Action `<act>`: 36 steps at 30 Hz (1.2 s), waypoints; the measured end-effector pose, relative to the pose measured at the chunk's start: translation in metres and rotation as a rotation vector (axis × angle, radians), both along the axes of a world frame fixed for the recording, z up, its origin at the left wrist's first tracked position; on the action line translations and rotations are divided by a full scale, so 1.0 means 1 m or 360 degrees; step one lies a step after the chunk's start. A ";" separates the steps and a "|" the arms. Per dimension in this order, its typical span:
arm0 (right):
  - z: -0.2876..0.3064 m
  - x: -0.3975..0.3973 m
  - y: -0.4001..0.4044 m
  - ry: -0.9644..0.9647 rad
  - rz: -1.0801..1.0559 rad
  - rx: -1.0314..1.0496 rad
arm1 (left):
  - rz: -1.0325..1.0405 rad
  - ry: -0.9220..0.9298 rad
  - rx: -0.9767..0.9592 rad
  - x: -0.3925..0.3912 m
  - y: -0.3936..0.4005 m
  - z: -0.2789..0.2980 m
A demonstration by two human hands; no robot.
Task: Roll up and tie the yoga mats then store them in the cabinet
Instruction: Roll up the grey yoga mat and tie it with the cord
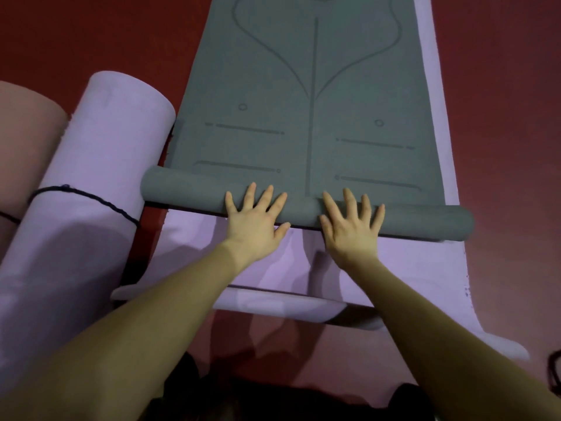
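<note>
A: Starting at the left edge, what is lying there?

B: A pinkish rolled mat (pixel 27 141) is lying partly out of view, and just beside it a lilac rolled mat (pixel 91 183) is resting on the red floor (pixel 76 34). A dark cord (pixel 88 197) is circling the lilac roll around its middle.

A: And the mat in the middle?

B: A grey yoga mat (pixel 303 101) is stretching away from the person, its near end curled into a slim, tight roll (pixel 188 189) that is running across the view. Its matte surface is showing darker alignment markings: a centre line, curved lines spreading toward the far end, short bars and two small circles.

A: What is it sitting on?

B: It is lying on top of a lilac flat mat (pixel 425 268), which is showing as a strip along the grey mat's right side and as a wide band in front of the roll. The lilac mat's near edge is curling slightly.

A: How are the hands placed?

B: The left hand (pixel 255 217) is pressing down on the grey roll left of centre, fingers straight and spread wide. The right hand (pixel 352 223) is resting on the roll just beside it, fingers likewise splayed and flat. Neither is gripping anything; both palms are lying at the roll's near edge.

A: Anything further right?

B: A dark looped strand (pixel 554 366) is peeking in at the lower right edge, too cropped to identify.
</note>
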State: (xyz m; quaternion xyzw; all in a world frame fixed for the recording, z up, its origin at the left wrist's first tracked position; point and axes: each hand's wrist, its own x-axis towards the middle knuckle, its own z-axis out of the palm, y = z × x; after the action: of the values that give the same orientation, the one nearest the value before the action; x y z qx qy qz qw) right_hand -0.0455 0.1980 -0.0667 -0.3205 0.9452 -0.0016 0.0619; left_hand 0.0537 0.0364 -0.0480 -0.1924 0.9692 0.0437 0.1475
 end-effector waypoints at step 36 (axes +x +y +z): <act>0.025 -0.099 -0.044 -0.0284 0.0320 0.0212 | -0.0048 -0.0149 -0.0014 -0.079 -0.030 0.022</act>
State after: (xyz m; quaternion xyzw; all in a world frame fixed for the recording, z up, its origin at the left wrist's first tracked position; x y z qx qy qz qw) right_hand -0.1444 0.1536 -0.0414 -0.4075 0.8971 0.0389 0.1665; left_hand -0.0253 0.0069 -0.0258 -0.1804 0.9642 0.0282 0.1924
